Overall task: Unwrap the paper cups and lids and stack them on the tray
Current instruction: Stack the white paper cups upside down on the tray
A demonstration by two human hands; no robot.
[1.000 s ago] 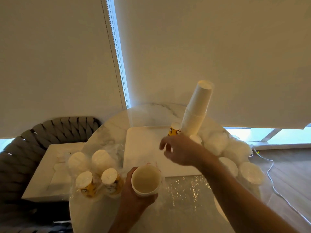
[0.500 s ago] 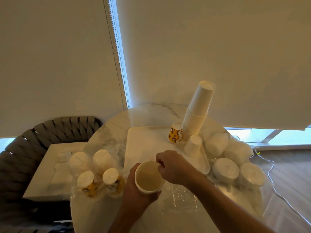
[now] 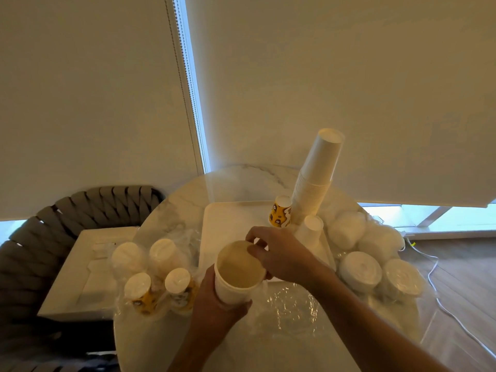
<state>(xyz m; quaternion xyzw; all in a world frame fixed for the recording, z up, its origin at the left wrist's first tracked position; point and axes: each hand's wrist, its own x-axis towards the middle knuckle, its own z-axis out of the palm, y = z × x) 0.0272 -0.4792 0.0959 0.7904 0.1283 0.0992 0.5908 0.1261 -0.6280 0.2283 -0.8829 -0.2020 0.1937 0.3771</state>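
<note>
Left hand [image 3: 214, 299] wraps the cups [image 3: 236, 275]; right hand [image 3: 279, 253] pinches the top rim, peeling one off I guess. Next it goes to the stack [image 3: 314, 183] on the tray [image 3: 230, 224] just beyond.

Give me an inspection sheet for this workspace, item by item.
Surface: round white marble table, partly covered by crinkled clear plastic wrap.
Job's things: white rectangular tray carrying a tall leaning stack of upturned white paper cups, a yellow patterned paper cup and a small white cup; wrapped cup sleeves to the tray's left, wrapped white lids to its right.
Clutter: nothing seen beyond the loose wrap.
Hands: left hand grips a stack of open white cups; right hand fingers pinch its rim.
Cables: white cable on the floor, right.
Surroundings: closed roller blinds, woven grey chair, wooden floor.
</note>
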